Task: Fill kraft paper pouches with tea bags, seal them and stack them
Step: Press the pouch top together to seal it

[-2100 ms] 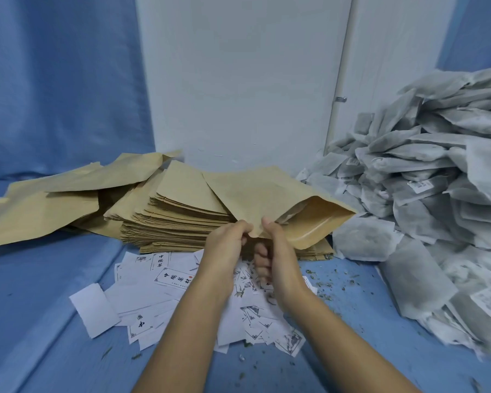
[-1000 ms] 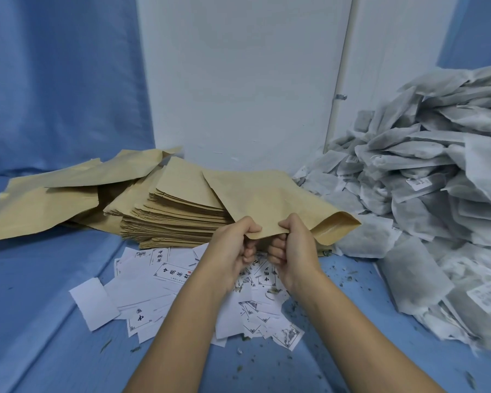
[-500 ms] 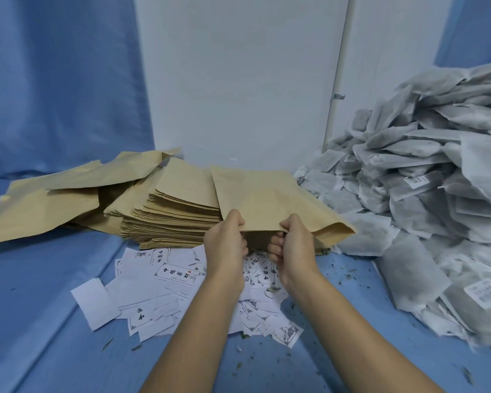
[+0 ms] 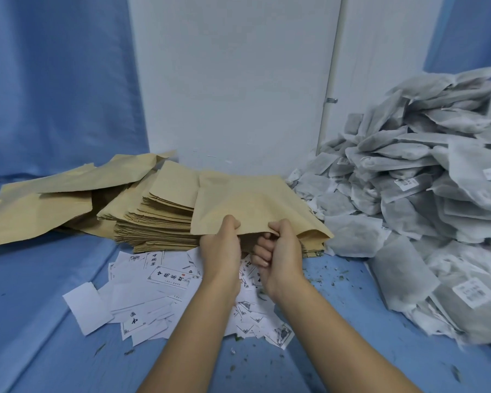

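Head view: you're holding one flat tan kraft paper pouch (image 4: 253, 202) just above the tall stack of matching kraft pouches (image 4: 159, 219), lifted off the blue tabletop (image 4: 40, 293). Both hands are on its near edge. Your left hand (image 4: 221, 245) pinches the edge with the thumb on top. Your right hand (image 4: 281, 251) grips it too, fingers (image 4: 262, 251) curled underneath. The pouch's right end points at the grey heap of mesh tea bags (image 4: 423, 180). Can't tell if a tea bag is inside; the pouch looks nearly flat.

My read: seal step, pressing the closure along that edge. Next: run the pinch along the full edge, check for gaps, then stack it. Don't trap any of the scattered white printed paper slips (image 4: 159, 282) under your wrists in the closure.
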A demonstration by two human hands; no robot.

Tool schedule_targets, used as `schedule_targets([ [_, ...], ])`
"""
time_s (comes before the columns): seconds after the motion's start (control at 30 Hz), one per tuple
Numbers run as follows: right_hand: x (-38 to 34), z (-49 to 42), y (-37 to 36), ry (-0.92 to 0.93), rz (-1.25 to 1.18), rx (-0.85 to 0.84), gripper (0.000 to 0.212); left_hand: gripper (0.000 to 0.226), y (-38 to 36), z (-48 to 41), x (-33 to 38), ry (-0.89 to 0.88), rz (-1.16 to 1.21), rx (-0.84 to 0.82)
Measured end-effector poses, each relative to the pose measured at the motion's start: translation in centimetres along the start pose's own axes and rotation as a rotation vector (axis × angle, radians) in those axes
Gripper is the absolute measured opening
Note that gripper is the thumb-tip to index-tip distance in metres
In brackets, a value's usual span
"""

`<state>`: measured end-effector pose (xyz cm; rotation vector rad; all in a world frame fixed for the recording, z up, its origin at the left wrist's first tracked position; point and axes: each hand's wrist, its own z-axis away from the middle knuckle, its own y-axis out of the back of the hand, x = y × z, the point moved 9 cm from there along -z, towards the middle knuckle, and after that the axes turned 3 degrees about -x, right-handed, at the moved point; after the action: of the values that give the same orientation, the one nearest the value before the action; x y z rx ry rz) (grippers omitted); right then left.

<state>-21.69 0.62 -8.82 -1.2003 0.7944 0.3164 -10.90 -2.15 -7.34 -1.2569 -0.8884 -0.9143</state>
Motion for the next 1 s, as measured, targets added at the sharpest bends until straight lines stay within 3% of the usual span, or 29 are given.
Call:
schedule_targets([
  [0.13, 0.6, -0.1, -0.4, -0.016, 0.032, -0.018, 0.030, 0.022, 0.4, 0.0, -0.1, -0.023, -0.027, 0.031],
  [0.27, 1.1, 0.3, -0.6, -0.057, 0.214, -0.075, 0.034, 0.028, -1.0, 0.2, -0.5, 0.058, -0.088, -0.160],
  [0.4, 1.1, 0.0, -0.5, -0.036, -0.012, -0.063, 0.033, 0.023, -0.9, -0.1, -0.3, 0.048, -0.040, -0.144],
  [0.57, 0.8, 0.0, -0.6, -0.086, 0.019, -0.108, 0.032, 0.027, -1.7, -0.2, -0.8, 0.111, -0.066, -0.254],
  [0.7, 0.5, -0.5, 0.3, -0.055, -0.111, -0.041, 0.029, 0.020, -1.1, -0.3, -0.3, 0.065, -0.058, -0.183],
  [0.87, 0.9, -0.3, -0.3, -0.086, 0.147, -0.098, 0.034, 0.034, -1.8, 0.5, -0.2, 0.047, -0.115, -0.233],
  [1.0, 0.9, -0.6, 0.5, -0.068, 0.027, -0.049, 0.026, 0.025, -0.5, -0.4, -0.2, 0.056, -0.093, -0.153],
])
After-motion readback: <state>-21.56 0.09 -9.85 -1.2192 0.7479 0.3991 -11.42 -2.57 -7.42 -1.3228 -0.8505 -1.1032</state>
